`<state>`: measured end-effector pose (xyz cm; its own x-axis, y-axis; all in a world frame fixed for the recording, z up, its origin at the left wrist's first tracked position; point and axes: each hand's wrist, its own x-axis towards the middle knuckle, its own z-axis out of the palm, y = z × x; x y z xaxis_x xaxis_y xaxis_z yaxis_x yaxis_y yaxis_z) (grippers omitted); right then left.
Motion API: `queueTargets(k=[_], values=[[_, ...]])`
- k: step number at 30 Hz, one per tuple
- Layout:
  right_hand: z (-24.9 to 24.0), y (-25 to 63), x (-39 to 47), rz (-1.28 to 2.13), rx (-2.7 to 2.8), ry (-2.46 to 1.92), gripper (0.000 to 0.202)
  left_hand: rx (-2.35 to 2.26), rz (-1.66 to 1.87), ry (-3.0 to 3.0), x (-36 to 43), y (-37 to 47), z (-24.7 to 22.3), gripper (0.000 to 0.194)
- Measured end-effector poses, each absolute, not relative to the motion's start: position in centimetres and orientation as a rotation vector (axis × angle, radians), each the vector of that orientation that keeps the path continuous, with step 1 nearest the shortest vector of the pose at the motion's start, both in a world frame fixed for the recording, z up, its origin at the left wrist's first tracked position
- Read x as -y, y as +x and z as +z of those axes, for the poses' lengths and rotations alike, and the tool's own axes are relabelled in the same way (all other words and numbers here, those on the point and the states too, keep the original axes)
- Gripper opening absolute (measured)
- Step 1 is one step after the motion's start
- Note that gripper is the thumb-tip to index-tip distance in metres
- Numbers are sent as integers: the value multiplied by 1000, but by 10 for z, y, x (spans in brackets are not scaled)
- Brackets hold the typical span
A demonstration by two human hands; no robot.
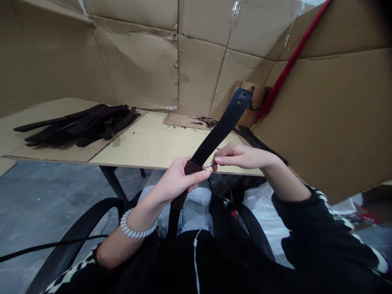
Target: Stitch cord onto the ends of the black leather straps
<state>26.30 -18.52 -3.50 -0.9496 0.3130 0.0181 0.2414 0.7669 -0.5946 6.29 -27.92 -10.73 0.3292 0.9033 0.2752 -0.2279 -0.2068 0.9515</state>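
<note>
Dark strap [218, 132] held aslant over near edge of bench [134, 143], far end raised toward right. Strap clasped at brown band [192, 167] by left hand [177, 179], grip closed round both. Slim metal tool [210, 164] pinched by right hand [237, 157], grip closed, tip at band's right edge. Dark strips [81, 124] heaped at left; dark threads [209, 122] bunched near far edge.

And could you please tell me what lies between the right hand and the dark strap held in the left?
In the head view, a slim metallic tool lies there, pinched by the right hand, its tip by the strap.
</note>
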Motion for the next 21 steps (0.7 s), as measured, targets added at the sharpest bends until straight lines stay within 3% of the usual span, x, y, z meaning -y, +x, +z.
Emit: queueTargets(k=[13, 21], values=[[-4, 262, 214, 485, 2966, -705, 46, -725, 1169, 1471, 278, 63, -109, 27], [-24, 262, 203, 1112, 2824, -717, 52, -710, 1159, 1494, 278, 62, -108, 25]])
